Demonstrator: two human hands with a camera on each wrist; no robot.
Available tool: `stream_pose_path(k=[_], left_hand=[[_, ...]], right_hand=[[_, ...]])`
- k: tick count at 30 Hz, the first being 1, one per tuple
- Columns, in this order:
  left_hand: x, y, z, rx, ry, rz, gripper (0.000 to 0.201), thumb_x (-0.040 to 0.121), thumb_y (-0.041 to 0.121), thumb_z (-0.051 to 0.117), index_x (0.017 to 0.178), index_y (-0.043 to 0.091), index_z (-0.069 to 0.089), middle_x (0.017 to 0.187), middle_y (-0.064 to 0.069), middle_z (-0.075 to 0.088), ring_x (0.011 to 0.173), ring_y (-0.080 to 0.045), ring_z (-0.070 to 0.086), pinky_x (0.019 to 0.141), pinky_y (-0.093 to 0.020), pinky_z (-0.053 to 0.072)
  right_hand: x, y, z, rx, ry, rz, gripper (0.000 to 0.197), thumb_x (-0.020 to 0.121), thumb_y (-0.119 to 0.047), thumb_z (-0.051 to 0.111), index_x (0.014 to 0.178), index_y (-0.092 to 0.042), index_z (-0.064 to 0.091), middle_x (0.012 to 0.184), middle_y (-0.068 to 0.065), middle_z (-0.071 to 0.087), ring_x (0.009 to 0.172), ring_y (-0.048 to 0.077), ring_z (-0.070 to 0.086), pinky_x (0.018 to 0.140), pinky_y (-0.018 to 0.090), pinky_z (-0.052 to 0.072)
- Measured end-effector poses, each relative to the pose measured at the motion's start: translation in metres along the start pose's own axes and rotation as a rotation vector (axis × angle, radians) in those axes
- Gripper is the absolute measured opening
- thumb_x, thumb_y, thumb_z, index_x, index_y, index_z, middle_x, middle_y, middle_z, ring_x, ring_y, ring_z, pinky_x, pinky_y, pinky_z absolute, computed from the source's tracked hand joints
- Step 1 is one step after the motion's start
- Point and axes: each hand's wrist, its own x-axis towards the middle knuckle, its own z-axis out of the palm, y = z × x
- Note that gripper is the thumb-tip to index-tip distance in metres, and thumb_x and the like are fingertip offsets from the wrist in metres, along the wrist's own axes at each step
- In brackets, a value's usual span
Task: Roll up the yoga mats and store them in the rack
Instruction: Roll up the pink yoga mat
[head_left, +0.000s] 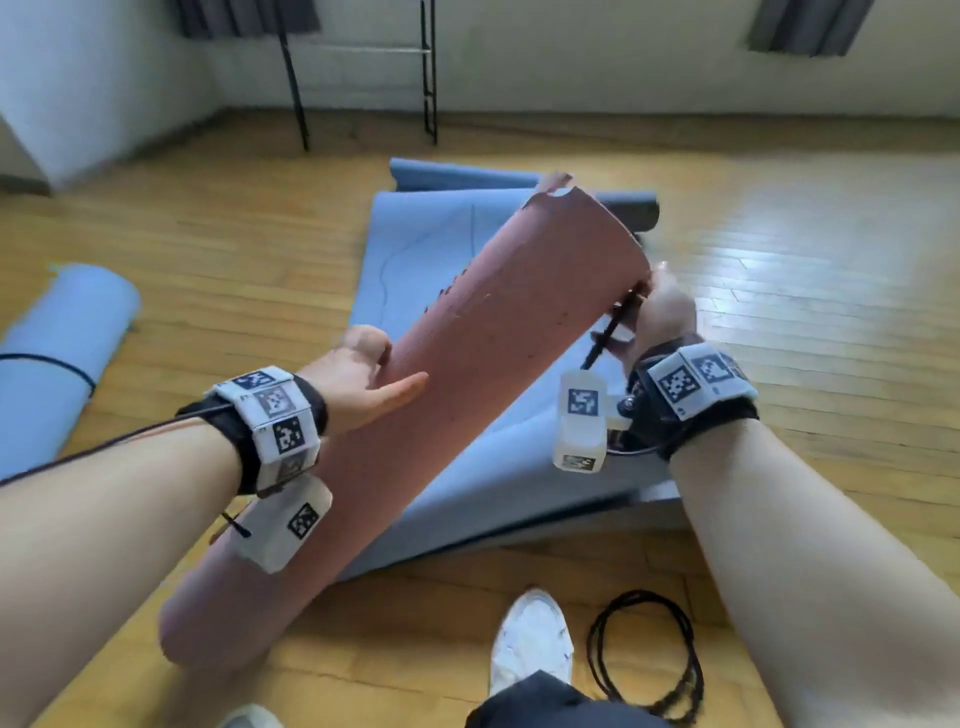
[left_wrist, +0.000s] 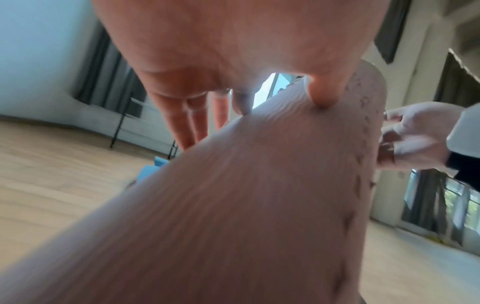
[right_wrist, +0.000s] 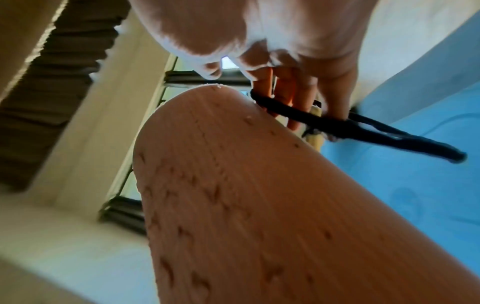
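Observation:
A rolled pink mat (head_left: 467, 364) is held tilted above the floor, its upper end pointing away and to the right. My left hand (head_left: 363, 374) grips its middle, thumb (left_wrist: 319, 96) pressing on the near side and the fingers on the far side. My right hand (head_left: 660, 312) is at the roll's upper end and pinches a black strap (head_left: 610, 332) beside the mat's edge. The right wrist view shows the strap (right_wrist: 363, 127) looped round the fingers (right_wrist: 306, 86), next to the mat (right_wrist: 259, 205). A black metal rack (head_left: 428, 78) stands against the far wall.
A blue mat (head_left: 426, 249) lies partly unrolled on the wooden floor under the pink roll. A rolled blue mat (head_left: 67, 353) with a black band lies at the left. A black cord loop (head_left: 649, 654) and a white shoe (head_left: 530, 639) are near my feet.

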Motion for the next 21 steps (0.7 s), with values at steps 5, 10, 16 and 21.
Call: stream_pose_path(k=[5, 10, 16, 21], left_hand=[[-0.056, -0.033, -0.075, -0.175, 0.137, -0.026, 0.107, 0.045, 0.1, 0.021, 0.122, 0.026, 0.032, 0.096, 0.002, 0.051, 0.085, -0.021, 0.057, 0.078, -0.031, 0.044], [-0.134, -0.073, -0.14, -0.185, 0.098, -0.057, 0.121, 0.033, 0.105, 0.025, 0.139, 0.048, 0.018, 0.12, 0.004, 0.047, 0.092, -0.011, 0.053, 0.087, -0.03, 0.043], [-0.199, -0.07, -0.183, -0.545, 0.37, -0.142, 0.073, 0.072, 0.078, 0.027, 0.109, 0.021, 0.053, 0.116, 0.005, 0.052, 0.102, -0.017, 0.055, 0.085, -0.031, 0.047], [-0.239, -0.06, -0.231, -0.501, 0.616, 0.089, 0.073, 0.088, 0.071, 0.018, 0.149, 0.036, 0.002, 0.155, 0.001, 0.025, 0.141, -0.014, 0.026, 0.114, -0.024, 0.019]], right_hand=[[-0.063, -0.041, 0.081, -0.096, -0.332, -0.148, 0.051, 0.096, -0.057, 0.036, 0.118, -0.015, 0.053, 0.11, 0.003, 0.059, 0.109, 0.023, 0.058, 0.062, 0.038, 0.056], [-0.144, -0.059, 0.161, -0.234, -0.522, -0.315, 0.062, 0.076, -0.053, 0.05, 0.119, -0.009, 0.046, 0.101, 0.006, 0.055, 0.102, 0.027, 0.061, 0.081, 0.054, 0.056], [-0.212, -0.056, 0.215, -0.318, -0.645, -0.404, 0.028, 0.091, -0.037, 0.043, 0.109, -0.015, 0.043, 0.081, -0.001, 0.053, 0.086, 0.022, 0.056, 0.089, 0.055, 0.052], [-0.256, -0.05, 0.232, -0.392, -0.735, -0.477, 0.04, 0.088, -0.039, 0.042, 0.121, -0.016, 0.041, 0.089, -0.003, 0.051, 0.105, 0.027, 0.058, 0.092, 0.053, 0.05]])
